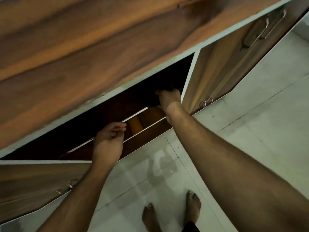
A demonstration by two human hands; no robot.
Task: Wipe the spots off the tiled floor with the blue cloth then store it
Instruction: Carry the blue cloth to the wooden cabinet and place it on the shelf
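The blue cloth is not visible anywhere. I stand over a low wooden cabinet (107,94) whose two doors hang open. My right hand (168,99) reaches deep into the dark upper compartment, and the shadow hides its fingers. My left hand (108,139) hovers at the white edge of the inner shelf (138,113), with its fingers loosely curled and nothing seen in them. Pale wet streaks (160,164) mark the tiled floor (250,131) just in front of the cabinet.
The right cabinet door (234,64) swings out over the floor, with a metal handle near its top. The left door (33,183) stands open at the lower left. My bare feet (172,213) stand on the tiles below the streaks. Orange-brown items lie under the shelf.
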